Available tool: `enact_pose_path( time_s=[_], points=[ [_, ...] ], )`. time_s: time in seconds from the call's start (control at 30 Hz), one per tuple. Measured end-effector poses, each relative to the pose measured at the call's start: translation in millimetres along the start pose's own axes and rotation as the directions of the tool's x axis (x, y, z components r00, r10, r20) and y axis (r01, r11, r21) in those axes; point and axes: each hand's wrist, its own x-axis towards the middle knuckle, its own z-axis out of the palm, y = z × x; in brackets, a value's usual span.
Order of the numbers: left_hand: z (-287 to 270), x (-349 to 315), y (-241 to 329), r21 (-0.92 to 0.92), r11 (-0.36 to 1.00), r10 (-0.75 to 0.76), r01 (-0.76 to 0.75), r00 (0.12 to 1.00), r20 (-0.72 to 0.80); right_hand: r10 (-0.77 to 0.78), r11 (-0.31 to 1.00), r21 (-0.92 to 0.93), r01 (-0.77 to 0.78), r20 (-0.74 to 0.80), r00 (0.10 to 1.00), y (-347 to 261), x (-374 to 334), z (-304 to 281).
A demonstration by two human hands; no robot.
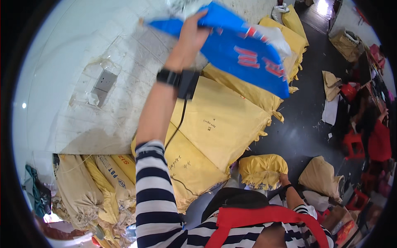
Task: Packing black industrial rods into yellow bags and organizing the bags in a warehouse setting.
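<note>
My left hand (193, 36) is raised high at the upper middle, with its fingers closed on a blue plastic sheet (244, 49). Red lettering edged in white marks the sheet, which hangs out to the right and is smeared by motion. A black wrist device with a cable sits on my left wrist. Low and to the right, my right hand (284, 179) grips the side of a small yellow sack (263, 167) with a gathered end. Only part of that hand shows; its fingertips are hidden against the sack. Large yellow sacks (219, 118) lie below the sheet.
A white wall with a socket (103, 84) rises at left. Upright sacks (78, 182) stand at lower left. Across the dark floor (300, 128), a brown sack (320, 175), a red stool (352, 144) and a person in red (379, 140) are at right.
</note>
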Motion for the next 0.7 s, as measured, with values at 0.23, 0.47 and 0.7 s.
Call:
enact_pose_path(
  time_s=[0.23,0.47,0.7],
  points=[
    [22,80,67,-0.838,0.546,0.056,0.028,0.996,0.07,0.071,0.996,-0.046,-0.078,-0.141,0.988,19,-13,-14],
    [5,-13,-110,0.395,0.911,-0.151,0.122,0.988,0.042,0.103,0.985,-0.11,-0.134,-0.25,0.963,22,-26,-24],
    [39,-62,-326,-0.554,0.718,-0.665,0.422,0.65,-0.368,-0.148,0.983,-0.127,0.133,-0.12,0.982,-18,-40,-7]
  ],
)
